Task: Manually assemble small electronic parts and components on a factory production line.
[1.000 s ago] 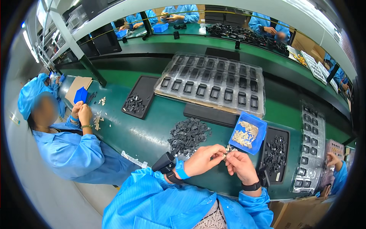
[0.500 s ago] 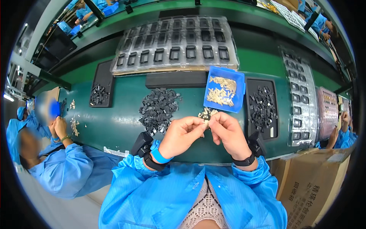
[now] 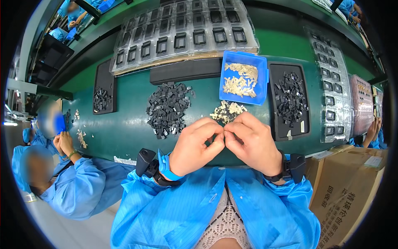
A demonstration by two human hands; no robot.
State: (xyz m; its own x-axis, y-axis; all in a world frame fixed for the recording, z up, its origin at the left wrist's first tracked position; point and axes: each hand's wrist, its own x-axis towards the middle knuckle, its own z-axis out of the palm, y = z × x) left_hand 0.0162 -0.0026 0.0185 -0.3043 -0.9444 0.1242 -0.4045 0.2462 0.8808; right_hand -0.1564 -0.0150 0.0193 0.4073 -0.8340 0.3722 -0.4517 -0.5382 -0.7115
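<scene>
My left hand (image 3: 198,143) and my right hand (image 3: 253,143) meet fingertip to fingertip above the near edge of the green table. Thumb and forefinger are pinched together on each; whatever sits between them is too small and covered to make out. Just beyond the fingers lies a loose heap of small pale cream pieces (image 3: 228,108). Behind that heap stands a blue bin (image 3: 265,74) holding many similar pale strips. To the left of my hands is a large pile of small black parts (image 3: 168,108).
At right, a black tray (image 3: 286,133) holds more black parts; another black tray (image 3: 105,76) lies far left. Clear blister trays (image 3: 186,52) with black frames are stacked at the back, another (image 3: 330,97) at right. A cardboard box (image 3: 344,186) stands lower right. A co-worker (image 3: 78,178) sits left.
Both hands have drawn back toward me, away from the pale heap, and their fingertips now press together. The pale piece glimpsed at the fingertips before is hidden now. The view has tilted slightly.
</scene>
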